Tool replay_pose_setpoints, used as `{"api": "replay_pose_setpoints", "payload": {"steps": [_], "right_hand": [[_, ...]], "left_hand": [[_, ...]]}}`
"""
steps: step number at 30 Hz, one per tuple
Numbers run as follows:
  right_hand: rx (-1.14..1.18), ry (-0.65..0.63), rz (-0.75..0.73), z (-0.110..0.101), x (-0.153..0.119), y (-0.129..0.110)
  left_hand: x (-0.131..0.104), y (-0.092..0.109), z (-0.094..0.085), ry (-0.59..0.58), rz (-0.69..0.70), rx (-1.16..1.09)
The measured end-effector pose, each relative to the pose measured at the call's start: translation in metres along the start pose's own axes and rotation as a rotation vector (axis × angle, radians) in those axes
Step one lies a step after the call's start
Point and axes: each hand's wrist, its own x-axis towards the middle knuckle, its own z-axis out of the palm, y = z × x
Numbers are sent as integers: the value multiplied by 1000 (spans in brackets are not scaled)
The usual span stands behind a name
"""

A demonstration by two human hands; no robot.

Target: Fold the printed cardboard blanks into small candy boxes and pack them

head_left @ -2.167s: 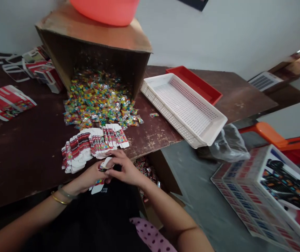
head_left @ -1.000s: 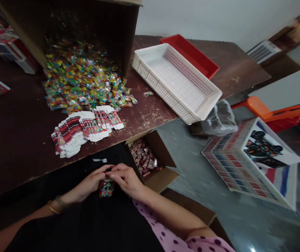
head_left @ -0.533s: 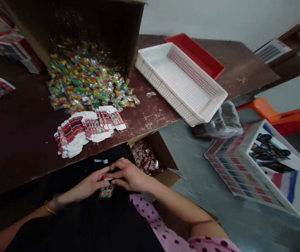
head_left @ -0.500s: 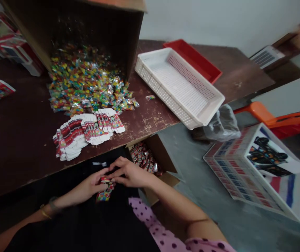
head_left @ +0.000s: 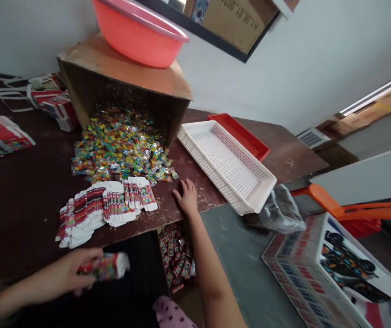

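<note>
Head view: gripping a small multicoloured paper carton (head_left: 108, 267) in the left hand (head_left: 67, 273), with the right hand (head_left: 188, 200) spread wide over the brown wooden bench (head_left: 21, 196); apparently done, many red printed packets (head_left: 175, 257) below the right hand; unused, flat red-and-white cartons (head_left: 93, 207) beyond the left hand, multicoloured wrapped candies (head_left: 123, 146) beside the right hand

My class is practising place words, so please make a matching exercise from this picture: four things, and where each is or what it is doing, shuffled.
1. Pink basin
2. Left hand
3. White tray
4. Right hand

A. beside the red tray
B. at the front of the table
C. on top of the cardboard box
D. holding a printed carton

Pairs: 1-C, 2-D, 3-A, 4-B
</note>
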Motion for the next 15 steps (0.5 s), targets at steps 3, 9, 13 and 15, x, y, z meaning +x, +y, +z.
{"api": "replay_pose_setpoints", "payload": {"steps": [3,9,13,15], "right_hand": [[187,-42,-256,18,-84,-28],[789,-128,-145,-2,-144,-108],[910,-171,-72,-30,-110,-145],[802,-175,-158,-36,-94,-155]], "left_hand": [[15,7,9,92,-17,-364],[36,19,37,31,79,-498],[38,21,51,33,109,-356],[36,21,50,37,124,-333]]}}
